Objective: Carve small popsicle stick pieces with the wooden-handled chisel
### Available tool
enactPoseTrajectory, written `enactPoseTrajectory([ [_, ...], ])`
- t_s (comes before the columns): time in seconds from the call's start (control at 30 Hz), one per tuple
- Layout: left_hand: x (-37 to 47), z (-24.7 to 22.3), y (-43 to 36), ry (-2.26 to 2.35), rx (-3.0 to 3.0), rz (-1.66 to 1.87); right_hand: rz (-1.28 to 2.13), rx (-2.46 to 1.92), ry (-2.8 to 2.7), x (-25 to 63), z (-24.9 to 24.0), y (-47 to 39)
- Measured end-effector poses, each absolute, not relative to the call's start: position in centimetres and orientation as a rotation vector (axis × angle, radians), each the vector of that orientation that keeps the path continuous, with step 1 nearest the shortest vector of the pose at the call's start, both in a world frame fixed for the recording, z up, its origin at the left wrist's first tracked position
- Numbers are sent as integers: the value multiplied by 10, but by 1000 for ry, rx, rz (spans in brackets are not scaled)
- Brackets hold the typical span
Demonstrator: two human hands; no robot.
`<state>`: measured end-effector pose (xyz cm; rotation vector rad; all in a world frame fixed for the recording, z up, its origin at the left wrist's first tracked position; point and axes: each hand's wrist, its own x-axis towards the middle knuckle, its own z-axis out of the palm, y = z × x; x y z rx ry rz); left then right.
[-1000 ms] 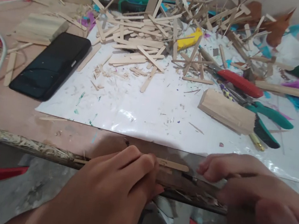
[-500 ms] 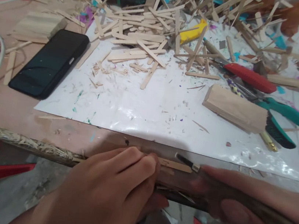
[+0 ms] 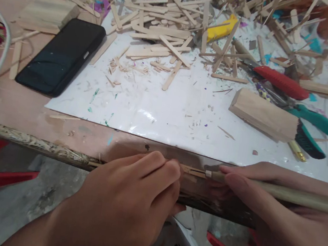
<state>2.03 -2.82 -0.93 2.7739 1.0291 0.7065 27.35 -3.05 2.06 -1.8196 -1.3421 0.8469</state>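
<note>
My left hand [image 3: 129,199], fingers closed, presses a wooden craft stick [image 3: 195,172] down at the near edge of the table. The stick's right end sticks out past the fingers; the rest lies hidden under them. In my right hand [image 3: 273,211] is a slim carving tool [image 3: 294,195] with a pale wooden handle and a metal collar, gripped between thumb and fingers. Its narrow blade points left and lies over or against the stick's exposed end; exact contact cannot be made out.
Behind my hands lies a white sheet [image 3: 147,112] with wood shavings. A pile of craft sticks [image 3: 164,33] is at the back. A black phone [image 3: 61,57] lies left; a wood block [image 3: 264,114], red-handled tool [image 3: 281,82] and green-handled pliers [image 3: 317,120] lie right. Red chair parts show below.
The carving tool has swung from slanting down across my right hand to nearly level, its blade now at the stick. My right hand has turned, and the view has shifted slightly.
</note>
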Motion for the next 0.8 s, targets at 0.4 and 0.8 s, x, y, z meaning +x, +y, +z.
enactPoseTrajectory([
  [0.4, 19, -7, -26, 1052, 2756, 707, 945, -1878, -1339, 278, 20, -25],
  [0.8, 20, -8, -27, 1043, 2827, 687, 882, -1827, -1316, 278, 14, -28],
])
